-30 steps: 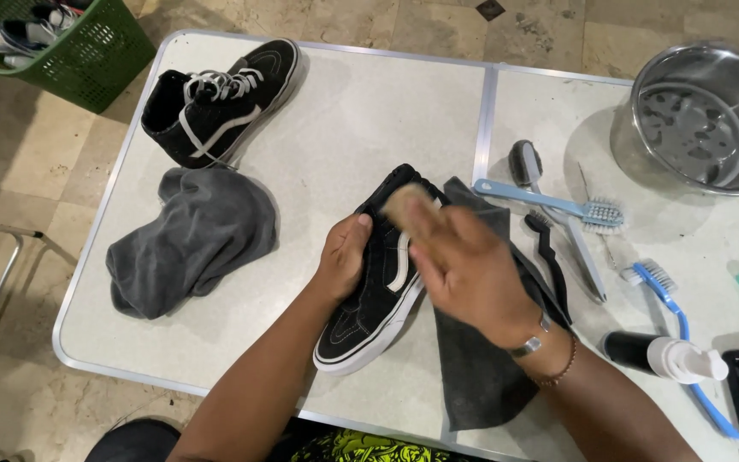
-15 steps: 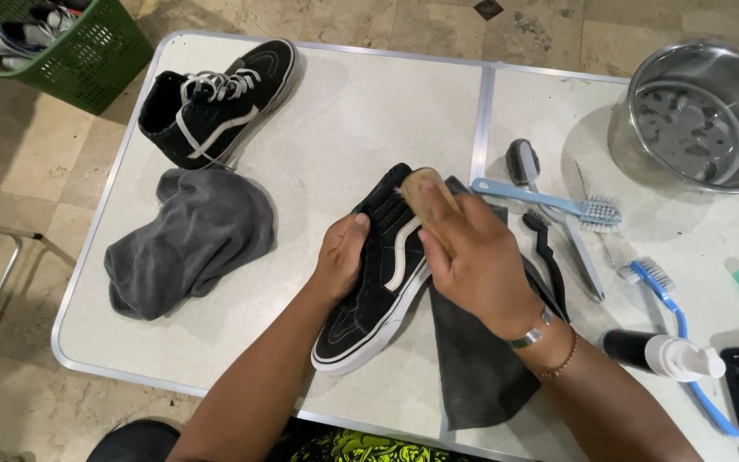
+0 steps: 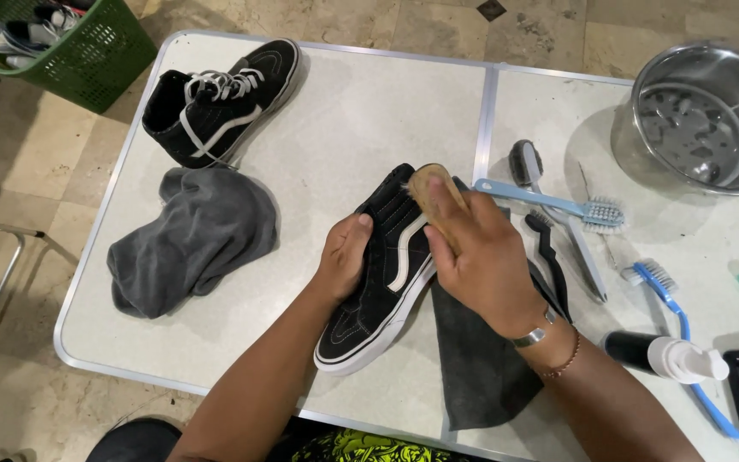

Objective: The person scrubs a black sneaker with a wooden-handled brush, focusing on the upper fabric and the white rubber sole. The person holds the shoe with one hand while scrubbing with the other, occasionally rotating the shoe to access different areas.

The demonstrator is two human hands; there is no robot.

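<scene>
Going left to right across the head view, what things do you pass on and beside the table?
Green basket → grey cloth → left hand → black shoe being brushed → right hand holding a wooden brush → light blue brush → steel bowl.

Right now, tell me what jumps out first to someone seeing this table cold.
At the table's middle, the left hand steadies a black sneaker with a white stripe while the right hand presses a wooden brush onto it near the ankle. Its laced mate stands at the far left corner above a crumpled grey cloth. To the right lie several brushes below a steel bowl.
</scene>
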